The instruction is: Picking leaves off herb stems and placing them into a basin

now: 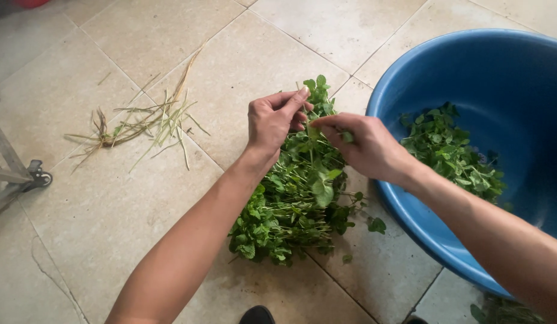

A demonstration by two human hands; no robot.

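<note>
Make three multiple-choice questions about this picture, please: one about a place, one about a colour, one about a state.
1. Where does the heap of dry stalks lie?
A. on the floor tiles, left of the hands
B. inside the basin
C. on top of the green bunch

2. What colour is the basin?
A. red
B. blue
C. white

3. What does the left hand do?
A. rests flat on the floor
B. grips the basin rim
C. pinches a sprig above the leafy greens

Answers:
1 A: the stalks lie on the tiled floor, apart from the greens.
2 B: its wall is blue, with some greens in the basin.
3 C: its fingers close on a stem, next to the right hand.
</note>
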